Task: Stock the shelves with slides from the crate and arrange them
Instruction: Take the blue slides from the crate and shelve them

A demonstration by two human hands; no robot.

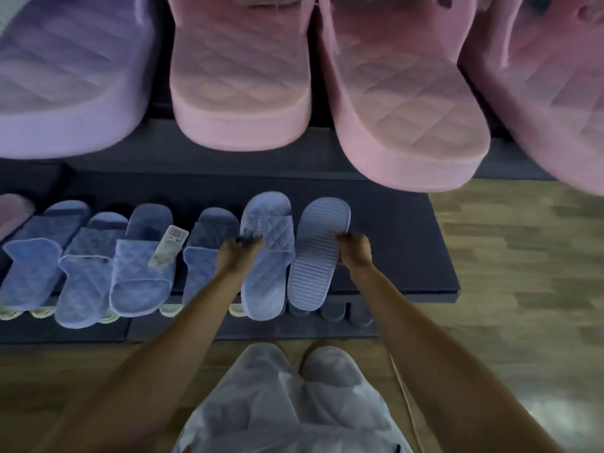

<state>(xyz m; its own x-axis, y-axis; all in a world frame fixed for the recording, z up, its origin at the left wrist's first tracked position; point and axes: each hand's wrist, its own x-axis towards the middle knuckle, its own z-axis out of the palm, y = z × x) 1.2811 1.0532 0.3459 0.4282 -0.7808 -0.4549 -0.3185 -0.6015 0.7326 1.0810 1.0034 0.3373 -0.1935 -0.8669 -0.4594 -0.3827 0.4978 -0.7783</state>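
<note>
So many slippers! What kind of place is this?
Probably a shoe shop: blue quilted slides lined up on a dark flat shelf, one bearing a white paper tag, and big pink quilted slides above.

The forearms (202,308) are bare, the garment (277,413) whitish.

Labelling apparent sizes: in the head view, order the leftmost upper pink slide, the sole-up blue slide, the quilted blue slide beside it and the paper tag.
Largest: pink slide, enlarged by nearness.
Tied next: sole-up blue slide and quilted blue slide.
Smallest: paper tag.
</note>
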